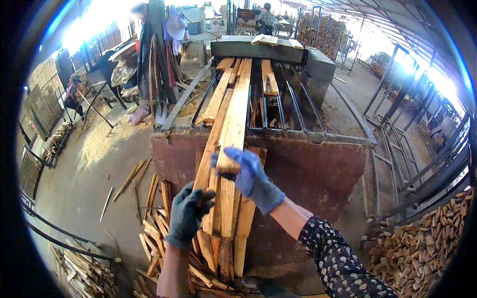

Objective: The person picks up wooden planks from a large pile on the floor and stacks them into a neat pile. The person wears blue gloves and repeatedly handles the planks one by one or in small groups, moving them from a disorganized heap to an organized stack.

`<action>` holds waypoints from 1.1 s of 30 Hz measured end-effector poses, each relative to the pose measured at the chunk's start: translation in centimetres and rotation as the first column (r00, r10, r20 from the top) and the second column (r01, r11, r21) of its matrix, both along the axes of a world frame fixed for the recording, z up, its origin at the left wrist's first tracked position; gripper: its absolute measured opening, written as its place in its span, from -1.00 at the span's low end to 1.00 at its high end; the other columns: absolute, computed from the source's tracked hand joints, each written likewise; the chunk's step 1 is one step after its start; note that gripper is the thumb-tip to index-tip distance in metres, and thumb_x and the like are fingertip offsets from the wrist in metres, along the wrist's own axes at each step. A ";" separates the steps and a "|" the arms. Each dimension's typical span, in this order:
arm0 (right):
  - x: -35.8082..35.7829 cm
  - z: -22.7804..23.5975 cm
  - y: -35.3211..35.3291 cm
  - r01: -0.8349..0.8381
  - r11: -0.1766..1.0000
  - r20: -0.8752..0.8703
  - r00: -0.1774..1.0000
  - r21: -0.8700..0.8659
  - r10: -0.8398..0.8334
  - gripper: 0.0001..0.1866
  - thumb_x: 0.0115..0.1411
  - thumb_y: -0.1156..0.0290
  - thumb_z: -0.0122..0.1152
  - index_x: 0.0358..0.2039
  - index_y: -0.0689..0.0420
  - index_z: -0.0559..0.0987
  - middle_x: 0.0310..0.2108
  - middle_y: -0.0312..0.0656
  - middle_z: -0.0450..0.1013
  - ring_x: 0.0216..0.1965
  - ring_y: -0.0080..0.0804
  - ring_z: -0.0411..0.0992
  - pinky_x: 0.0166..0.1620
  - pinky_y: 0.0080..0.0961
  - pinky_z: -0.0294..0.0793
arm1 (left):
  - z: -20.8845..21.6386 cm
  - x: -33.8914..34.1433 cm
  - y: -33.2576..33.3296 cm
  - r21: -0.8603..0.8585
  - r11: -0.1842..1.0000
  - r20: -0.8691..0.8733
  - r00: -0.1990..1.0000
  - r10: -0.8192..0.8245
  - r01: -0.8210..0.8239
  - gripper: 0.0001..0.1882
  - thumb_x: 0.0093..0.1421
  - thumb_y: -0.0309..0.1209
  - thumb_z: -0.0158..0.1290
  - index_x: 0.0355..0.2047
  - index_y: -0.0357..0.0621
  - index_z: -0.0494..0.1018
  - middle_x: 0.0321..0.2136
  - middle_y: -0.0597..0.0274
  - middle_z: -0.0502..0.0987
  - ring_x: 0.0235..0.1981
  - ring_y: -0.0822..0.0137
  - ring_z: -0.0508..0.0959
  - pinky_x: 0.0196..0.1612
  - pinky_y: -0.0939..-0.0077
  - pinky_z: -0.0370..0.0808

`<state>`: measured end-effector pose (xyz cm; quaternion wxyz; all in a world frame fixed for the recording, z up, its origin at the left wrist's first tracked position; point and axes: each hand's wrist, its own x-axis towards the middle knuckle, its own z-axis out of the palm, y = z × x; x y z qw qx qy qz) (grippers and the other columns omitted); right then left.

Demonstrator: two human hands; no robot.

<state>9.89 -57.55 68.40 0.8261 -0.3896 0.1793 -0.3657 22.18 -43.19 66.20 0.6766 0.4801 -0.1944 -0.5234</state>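
My right hand (253, 180), in a blue-grey work glove, is closed round the near end of a wide, pale wooden board (235, 114). My left hand (188, 214), in a dark grey-green glove, has its fingers curled at the near end of a narrower board (212, 149) just left of it. Both boards slope up and away onto a machine bed with dark metal bars (293, 102). A shorter board (217, 102) and another plank (269, 78) lie on the bars. Below my hands, several long boards (227, 208) lean against the reddish metal front (308, 174).
Loose wood strips (155, 233) are heaped on the floor at lower left. At lower right stands a large pile of short wood pieces (422, 253). Metal racks (397, 144) line the right side. People work at the far end (267, 19) and far left (75, 97).
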 end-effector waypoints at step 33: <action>-11.6 -6.5 30.9 -0.589 0.740 -0.523 0.540 0.326 0.660 -0.37 0.03 0.32 0.25 0.08 0.33 0.30 -0.11 0.03 0.45 -0.18 -0.24 0.50 -0.09 -0.36 0.52 | -12.3 -17.6 40.3 0.153 0.792 -0.601 0.581 0.549 -0.591 -0.55 0.27 -0.42 -0.04 0.16 -0.12 0.19 -0.10 0.08 0.46 -0.21 0.34 0.52 -0.32 0.54 0.56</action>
